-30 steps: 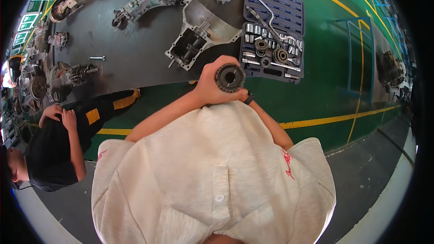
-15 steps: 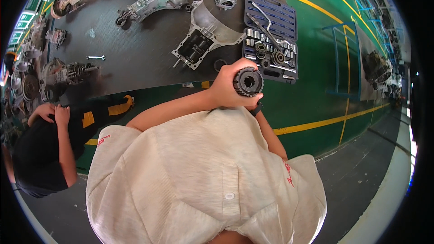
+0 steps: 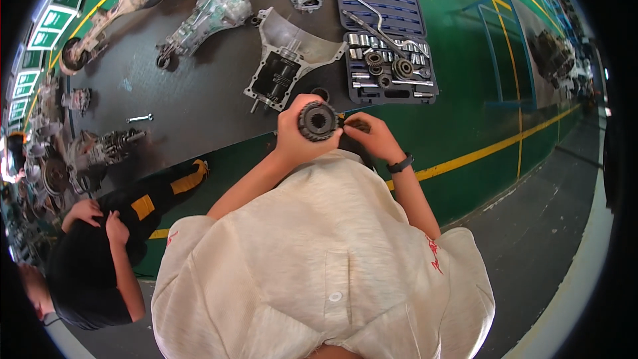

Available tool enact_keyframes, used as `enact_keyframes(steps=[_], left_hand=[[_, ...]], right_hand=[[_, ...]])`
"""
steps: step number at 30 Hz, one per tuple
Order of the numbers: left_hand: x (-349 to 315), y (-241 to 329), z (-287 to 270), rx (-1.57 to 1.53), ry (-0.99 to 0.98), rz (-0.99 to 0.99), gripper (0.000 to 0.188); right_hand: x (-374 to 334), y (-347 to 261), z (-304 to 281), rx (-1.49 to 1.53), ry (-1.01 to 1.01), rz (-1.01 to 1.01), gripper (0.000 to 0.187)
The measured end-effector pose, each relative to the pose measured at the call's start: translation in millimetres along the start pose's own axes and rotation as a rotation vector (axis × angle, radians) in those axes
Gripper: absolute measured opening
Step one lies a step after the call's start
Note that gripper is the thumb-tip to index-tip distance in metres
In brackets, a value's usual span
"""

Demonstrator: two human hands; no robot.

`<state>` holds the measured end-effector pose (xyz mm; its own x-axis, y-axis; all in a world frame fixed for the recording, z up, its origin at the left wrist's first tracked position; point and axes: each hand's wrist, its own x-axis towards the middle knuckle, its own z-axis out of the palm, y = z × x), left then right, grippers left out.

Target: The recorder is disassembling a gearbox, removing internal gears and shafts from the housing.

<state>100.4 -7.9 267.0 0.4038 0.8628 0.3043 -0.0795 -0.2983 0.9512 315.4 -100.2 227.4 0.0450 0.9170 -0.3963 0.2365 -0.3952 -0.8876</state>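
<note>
My left hand (image 3: 290, 134) is wrapped round a dark steel gear hub (image 3: 318, 134) with a toothed rim and a splined hole, its face turned up toward me. Close by on its right, my right hand (image 3: 380, 139) pinches a smaller dark toothed part (image 3: 359, 124), partly hidden by the fingers. I cannot tell whether the two parts touch. Both hands are in front of my chest, at the bench's near edge. Just beyond them lies a dark ring (image 3: 321, 94), and behind it an open aluminium gearbox housing (image 3: 311, 38) with a shaft inside.
An open blue socket set (image 3: 382, 8) with loose gears (image 3: 403, 68) on it lies at the bench's right end. More castings (image 3: 207, 16), a wrench (image 3: 139, 118) and a gear shaft assembly (image 3: 109, 143) are spread leftward. A person in black (image 3: 86, 272) is at the left.
My left hand has brought the gear hub leftward in the view. My right hand, mostly hidden behind it before, now shows beside it with the smaller toothed part. The view has shifted a little.
</note>
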Motion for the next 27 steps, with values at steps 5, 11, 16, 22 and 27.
enact_keyframes(steps=[5, 11, 16, 22, 27], left_hand=[[5.7, 1.6, 8.8, 0.111, 0.024, 0.03, 0.049], [18.5, 6.4, 32.6, 0.076, 0.144, -0.176, 0.049], [39.3, 15.5, 64.8, 0.157, 0.192, -0.25, 0.05], [48.5, 9.2, 99.2, 0.237, 0.275, -0.326, 0.051], [51.0, 9.1, 119.4, 0.289, 0.37, -0.351, 0.044]], right_hand=[[20.9, 47.5, -45.1, 0.038, 0.125, 0.023, 0.027], [62.5, 98.5, -127.0, -0.247, 0.311, -0.017, 0.029], [119.1, 149.5, -241.1, -0.368, 0.564, 0.135, 0.03], [204.0, 165.6, -248.2, -0.733, 0.32, -0.123, 0.032], [252.7, 169.2, -250.2, -0.908, 0.191, 0.021, 0.04]])
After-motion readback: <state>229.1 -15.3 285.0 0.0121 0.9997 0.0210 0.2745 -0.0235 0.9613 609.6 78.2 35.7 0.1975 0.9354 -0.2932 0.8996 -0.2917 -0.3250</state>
